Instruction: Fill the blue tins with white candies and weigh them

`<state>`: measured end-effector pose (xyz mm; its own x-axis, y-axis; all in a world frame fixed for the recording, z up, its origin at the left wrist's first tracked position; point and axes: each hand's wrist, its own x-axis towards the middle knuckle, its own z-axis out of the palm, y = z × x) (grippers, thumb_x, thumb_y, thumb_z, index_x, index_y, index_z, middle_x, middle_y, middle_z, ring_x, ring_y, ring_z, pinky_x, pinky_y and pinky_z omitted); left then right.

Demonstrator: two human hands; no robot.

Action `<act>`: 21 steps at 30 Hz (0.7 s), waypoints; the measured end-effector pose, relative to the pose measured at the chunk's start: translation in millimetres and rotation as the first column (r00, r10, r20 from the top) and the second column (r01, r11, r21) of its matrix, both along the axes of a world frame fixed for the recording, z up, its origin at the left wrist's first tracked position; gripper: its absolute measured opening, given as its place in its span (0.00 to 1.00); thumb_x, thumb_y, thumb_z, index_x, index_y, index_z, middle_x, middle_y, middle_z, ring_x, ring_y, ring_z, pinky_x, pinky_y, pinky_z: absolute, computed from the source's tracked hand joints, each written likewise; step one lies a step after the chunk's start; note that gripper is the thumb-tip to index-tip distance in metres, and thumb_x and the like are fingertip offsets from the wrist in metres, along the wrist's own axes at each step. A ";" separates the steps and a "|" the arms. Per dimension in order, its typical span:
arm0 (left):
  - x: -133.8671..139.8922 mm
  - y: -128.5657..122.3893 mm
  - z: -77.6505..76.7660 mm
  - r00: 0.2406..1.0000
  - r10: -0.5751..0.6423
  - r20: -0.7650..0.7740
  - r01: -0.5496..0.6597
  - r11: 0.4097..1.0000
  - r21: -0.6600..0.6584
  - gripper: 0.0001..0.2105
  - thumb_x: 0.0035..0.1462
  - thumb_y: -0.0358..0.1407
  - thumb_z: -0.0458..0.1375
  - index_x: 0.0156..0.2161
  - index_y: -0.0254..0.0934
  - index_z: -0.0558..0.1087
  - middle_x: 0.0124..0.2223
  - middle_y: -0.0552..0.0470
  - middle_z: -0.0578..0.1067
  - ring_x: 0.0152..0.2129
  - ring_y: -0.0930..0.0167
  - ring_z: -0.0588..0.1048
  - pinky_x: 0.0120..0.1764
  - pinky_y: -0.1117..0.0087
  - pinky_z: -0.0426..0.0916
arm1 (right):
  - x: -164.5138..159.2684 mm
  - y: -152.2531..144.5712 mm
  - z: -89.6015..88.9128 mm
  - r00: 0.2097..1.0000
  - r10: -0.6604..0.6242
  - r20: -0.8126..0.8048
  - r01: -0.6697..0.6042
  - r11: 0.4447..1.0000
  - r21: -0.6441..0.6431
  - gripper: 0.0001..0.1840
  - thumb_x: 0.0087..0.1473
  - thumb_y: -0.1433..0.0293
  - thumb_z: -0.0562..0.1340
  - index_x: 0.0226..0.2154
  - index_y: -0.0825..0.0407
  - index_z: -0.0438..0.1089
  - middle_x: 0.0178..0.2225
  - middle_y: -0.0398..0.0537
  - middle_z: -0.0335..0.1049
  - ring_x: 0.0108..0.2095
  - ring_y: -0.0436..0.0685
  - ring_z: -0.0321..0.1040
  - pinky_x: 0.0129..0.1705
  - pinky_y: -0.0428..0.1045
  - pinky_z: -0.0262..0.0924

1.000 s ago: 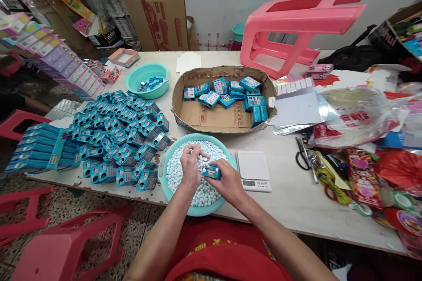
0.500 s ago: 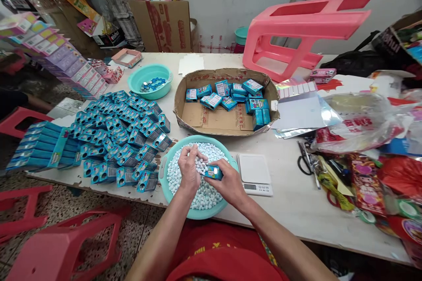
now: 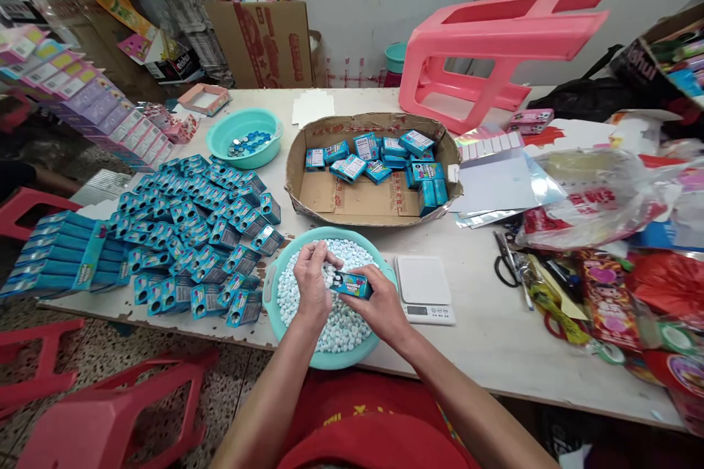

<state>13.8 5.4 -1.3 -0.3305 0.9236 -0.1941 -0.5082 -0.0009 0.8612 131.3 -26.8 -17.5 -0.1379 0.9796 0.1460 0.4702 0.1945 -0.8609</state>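
Observation:
My right hand [image 3: 383, 308] grips a small blue candy box [image 3: 353, 284] on its side, its open end facing left. Cupped beside that end, my left hand [image 3: 313, 286] has curled fingers with a few white candies [image 3: 330, 272] between palm and box. Both hands are above a turquoise basin [image 3: 269, 292] full of round, pale candies [image 3: 344, 337]. Just right of the basin lies a white digital scale [image 3: 422, 282]. Behind it stands a low cardboard tray [image 3: 357, 198] with several blue boxes [image 3: 349, 168] inside.
Many blue boxes with round holes [image 3: 209, 234] crowd the table's left side. A smaller turquoise bowl [image 3: 220, 135] holds blue and silvery round pieces. Scissors [image 3: 504, 264] and plastic bags [image 3: 583, 198] lie right. A pink stool [image 3: 467, 51] rests tipped at the back.
Fewer white candies show in my left palm, and more of the box's printed side is visible. The hands stay together above the basin; the whole view has shifted slightly.

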 end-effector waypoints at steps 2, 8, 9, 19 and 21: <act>-0.1 0.6 0.4 1.000 -0.011 0.002 0.011 1.000 0.012 0.12 0.52 0.41 0.58 0.27 0.36 0.63 0.21 0.58 0.66 0.20 0.74 0.71 0.29 0.73 0.65 | -0.5 1.2 -0.1 1.000 -0.007 0.001 0.007 1.000 -0.010 0.14 0.43 0.71 0.66 0.37 0.48 0.69 0.35 0.44 0.69 0.38 0.57 0.67 0.40 0.51 0.61; -2.4 2.3 1.6 0.999 -0.033 -0.024 0.034 0.999 0.013 0.11 0.53 0.41 0.58 0.29 0.36 0.64 0.21 0.57 0.67 0.20 0.74 0.71 0.28 0.73 0.65 | -4.1 3.9 1.6 1.000 0.006 0.006 -0.006 1.000 -0.028 0.15 0.42 0.71 0.67 0.37 0.48 0.69 0.35 0.45 0.69 0.38 0.58 0.67 0.41 0.51 0.61; -3.1 2.5 2.0 0.999 -0.035 -0.032 0.035 0.999 0.009 0.11 0.53 0.42 0.58 0.29 0.36 0.64 0.21 0.57 0.67 0.20 0.74 0.71 0.27 0.73 0.65 | -4.7 4.2 2.2 1.000 0.005 0.003 -0.005 1.000 -0.025 0.15 0.43 0.71 0.67 0.37 0.48 0.69 0.35 0.45 0.69 0.38 0.58 0.67 0.41 0.51 0.61; -8.3 2.8 6.1 0.982 -0.163 0.098 0.160 0.986 0.042 0.10 0.52 0.42 0.58 0.32 0.37 0.65 0.23 0.56 0.67 0.15 0.78 0.64 0.19 0.76 0.59 | -9.9 9.1 -3.1 0.998 0.014 -0.066 -0.016 0.999 -0.030 0.14 0.43 0.69 0.67 0.36 0.48 0.70 0.34 0.44 0.69 0.37 0.57 0.67 0.40 0.51 0.61; -13.0 1.8 14.2 0.974 -0.191 0.123 0.182 0.980 0.077 0.10 0.53 0.42 0.57 0.33 0.38 0.65 0.22 0.56 0.66 0.13 0.79 0.61 0.17 0.77 0.54 | -9.3 8.1 -0.3 0.995 0.037 -0.093 -0.040 0.999 -0.033 0.14 0.43 0.68 0.68 0.36 0.48 0.70 0.34 0.44 0.69 0.37 0.57 0.67 0.41 0.51 0.61</act>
